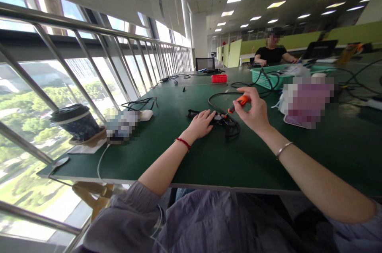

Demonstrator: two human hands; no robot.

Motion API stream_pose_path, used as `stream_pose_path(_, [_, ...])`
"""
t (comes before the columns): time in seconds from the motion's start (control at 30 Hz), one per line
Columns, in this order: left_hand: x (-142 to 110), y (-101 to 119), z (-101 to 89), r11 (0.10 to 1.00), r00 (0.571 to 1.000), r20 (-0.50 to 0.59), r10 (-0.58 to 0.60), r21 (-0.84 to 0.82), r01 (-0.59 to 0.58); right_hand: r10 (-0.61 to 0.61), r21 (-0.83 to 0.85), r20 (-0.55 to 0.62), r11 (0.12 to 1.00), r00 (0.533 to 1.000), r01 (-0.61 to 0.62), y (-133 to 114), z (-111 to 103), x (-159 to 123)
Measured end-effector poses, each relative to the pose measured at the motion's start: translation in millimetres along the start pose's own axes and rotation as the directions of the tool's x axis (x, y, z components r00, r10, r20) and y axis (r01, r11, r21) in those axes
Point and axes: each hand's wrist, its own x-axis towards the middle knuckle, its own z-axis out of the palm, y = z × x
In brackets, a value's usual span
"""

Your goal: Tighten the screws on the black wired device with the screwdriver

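My right hand (253, 109) grips a screwdriver (239, 103) with an orange and black handle. Its shaft slants down to the left, its tip at the right part of a black device (220, 119) lying on the green table. Flat across the left part of this device rests my left hand (201, 124), fingers stretched out, pressing on it from above. A black cable (234, 130) loops at the device's right end. Small inner parts show there, too small to make out.
A red box (219, 79) and a teal basket (265, 79) stand farther back on the table (185, 161). Cables (139, 104) lie at the left, near a lidded cup (78, 123). A purple item (310, 103) stands at the right. Another person (271, 53) sits across.
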Motion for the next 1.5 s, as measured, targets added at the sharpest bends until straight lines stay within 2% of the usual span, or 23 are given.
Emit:
stream_pose_path(0.1, [0.0, 0.3, -0.6, 1.0, 1.0, 0.013, -0.004, 0.006, 0.004, -0.022, 0.012, 0.019, 1.0, 1.0, 0.022, -1.2, 0.9, -0.4])
stream_pose_path(0.3, [-0.2, -0.4, 0.4, 1.0, 1.0, 0.002, -0.003, 0.009, 0.003, 0.038, -0.033, 0.053, 0.999, 0.998, -0.036, -0.4, 0.4, 0.0])
stream_pose_path(0.53, [-0.4, -0.2, 0.2, 1.0, 1.0, 0.002, 0.004, 0.003, -0.004, -0.023, 0.016, 0.017, 1.0, 1.0, 0.023, -2.6, 2.5, -1.3])
stream_pose_path(0.83, [-0.4, 0.0, 0.2, 1.0, 1.0, 0.005, 0.002, 0.006, -0.002, 0.039, -0.037, 0.028, 0.999, 0.999, -0.038, -1.1, 0.2, 0.4])
stream_pose_path(1.07, [-0.1, -0.2, -0.6, 1.0, 1.0, 0.006, 0.004, -0.004, -0.004, -0.042, 0.012, -0.013, 0.999, 0.999, 0.042, -1.5, 2.6, -1.5])
stream_pose_path(1.3, [-0.7, -0.6, 0.2, 1.0, 1.0, 0.005, 0.0, -0.017, 0.0, 0.019, -0.01, 0.048, 1.0, 0.999, -0.019, -2.8, 0.6, -0.2])
stream_pose_path(1.5, [-0.5, -1.0, 0.5, 1.0, 1.0, 0.005, 0.0, -0.008, 0.0, -0.007, 0.014, 0.011, 1.0, 1.0, 0.007, -2.0, 1.7, -1.0])
